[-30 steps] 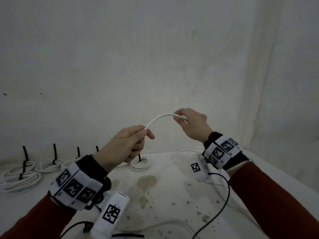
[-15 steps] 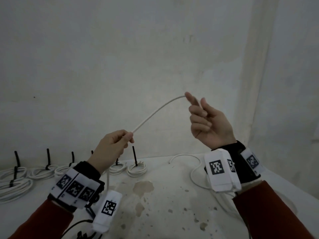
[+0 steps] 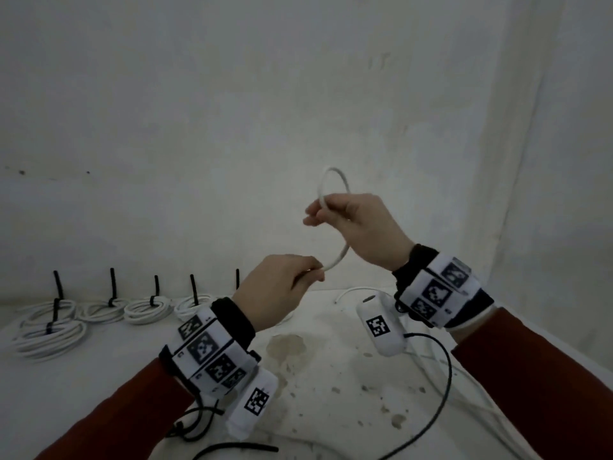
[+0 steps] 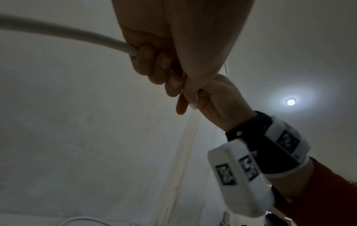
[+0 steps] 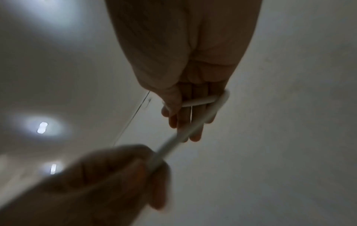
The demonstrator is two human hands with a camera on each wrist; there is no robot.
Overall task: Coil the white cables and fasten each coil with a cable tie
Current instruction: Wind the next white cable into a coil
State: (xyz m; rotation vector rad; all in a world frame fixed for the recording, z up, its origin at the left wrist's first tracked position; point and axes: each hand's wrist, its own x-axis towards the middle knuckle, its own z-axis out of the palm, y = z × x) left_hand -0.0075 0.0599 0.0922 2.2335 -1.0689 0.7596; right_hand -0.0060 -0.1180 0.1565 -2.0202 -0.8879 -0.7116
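Since half a second ago the straight span of white cable (image 3: pixel 332 190) has been bent into a first loop, the right hand (image 3: pixel 356 224) now pinching its crossing above and just right of the left hand (image 3: pixel 282 287), which grips the strand running down; I judge this coil is only starting. Beyond the left hand five tied coils (image 3: pixel 146 308) lie on the surface (image 3: pixel 331 393).

From the left wrist, the left hand (image 4: pixel 164 61) has its fingers curled round the cable (image 4: pixel 67 33); the right hand (image 4: pixel 216 97) is half hidden behind it.

From the right wrist, the cable (image 5: pixel 208 110) wraps across nearly straight fingers (image 5: pixel 193 122), thumb pressing it; the left hand (image 5: pixel 115 175) below is blurred, its grip hard to read
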